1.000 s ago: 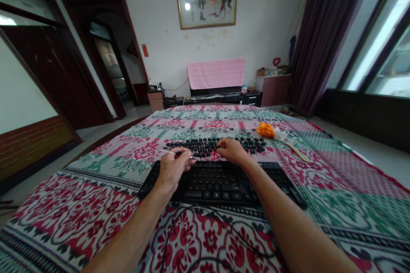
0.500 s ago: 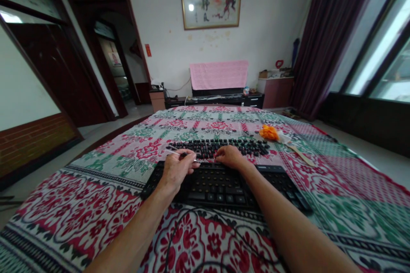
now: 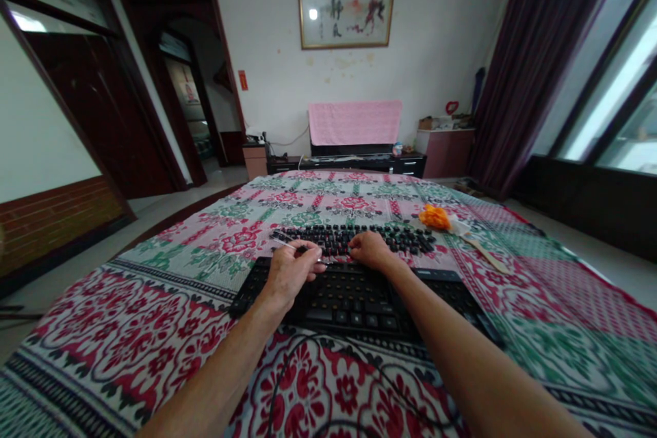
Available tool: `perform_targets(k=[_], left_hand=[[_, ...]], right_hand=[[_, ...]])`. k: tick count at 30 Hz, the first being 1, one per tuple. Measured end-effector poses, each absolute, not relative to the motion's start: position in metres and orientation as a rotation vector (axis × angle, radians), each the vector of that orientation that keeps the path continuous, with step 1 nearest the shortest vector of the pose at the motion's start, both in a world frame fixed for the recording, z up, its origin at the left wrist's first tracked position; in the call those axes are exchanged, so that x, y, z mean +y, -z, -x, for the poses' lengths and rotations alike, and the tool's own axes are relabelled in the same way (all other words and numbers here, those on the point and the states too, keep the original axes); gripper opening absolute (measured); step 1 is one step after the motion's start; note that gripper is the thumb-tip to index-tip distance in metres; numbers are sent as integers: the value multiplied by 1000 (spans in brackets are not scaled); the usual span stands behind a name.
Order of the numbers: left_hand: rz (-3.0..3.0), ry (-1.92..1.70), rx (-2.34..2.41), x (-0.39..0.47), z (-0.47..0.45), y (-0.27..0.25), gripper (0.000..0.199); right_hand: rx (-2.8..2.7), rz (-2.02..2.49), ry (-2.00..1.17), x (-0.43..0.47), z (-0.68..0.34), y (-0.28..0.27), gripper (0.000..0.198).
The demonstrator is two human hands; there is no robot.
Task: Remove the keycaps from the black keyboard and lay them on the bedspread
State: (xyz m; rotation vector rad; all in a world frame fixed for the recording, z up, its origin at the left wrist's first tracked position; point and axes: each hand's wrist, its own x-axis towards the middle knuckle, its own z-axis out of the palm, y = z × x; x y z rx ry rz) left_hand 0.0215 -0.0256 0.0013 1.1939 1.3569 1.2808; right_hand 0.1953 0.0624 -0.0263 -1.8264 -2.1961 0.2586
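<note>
both hands work over a black keyboard base (image 3: pixel 359 298) on the floral cloth (image 3: pixel 128 328). left hand (image 3: pixel 288 272) pinches a thin metal puller tool (image 3: pixel 295 248), closed around it. right hand (image 3: pixel 370 250) rests curled at the row of loose black keycaps (image 3: pixel 354 238); whether it grips one i cannot tell. that row runs left-right just beyond the base, nearer the right hand.

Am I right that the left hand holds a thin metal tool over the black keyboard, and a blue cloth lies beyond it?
Not quite: the head view shows the cloth is orange, not blue. The left hand does hold a thin metal tool over the black keyboard.
</note>
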Motion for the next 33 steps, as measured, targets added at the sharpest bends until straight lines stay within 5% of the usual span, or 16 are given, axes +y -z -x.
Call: perform_targets(k=[18, 25, 33], left_hand=[[-1293, -1135, 1414, -31, -25, -1, 20], [-1435, -931, 1486, -39, -33, -1, 19], [-1612, -871, 1516, -45, -41, 8, 16]], right_hand=[[-2224, 1769, -226, 56, -200, 23, 29], [-2326, 1420, -526, 34, -208, 26, 33], [-2336, 1397, -504, 31, -206, 27, 31]])
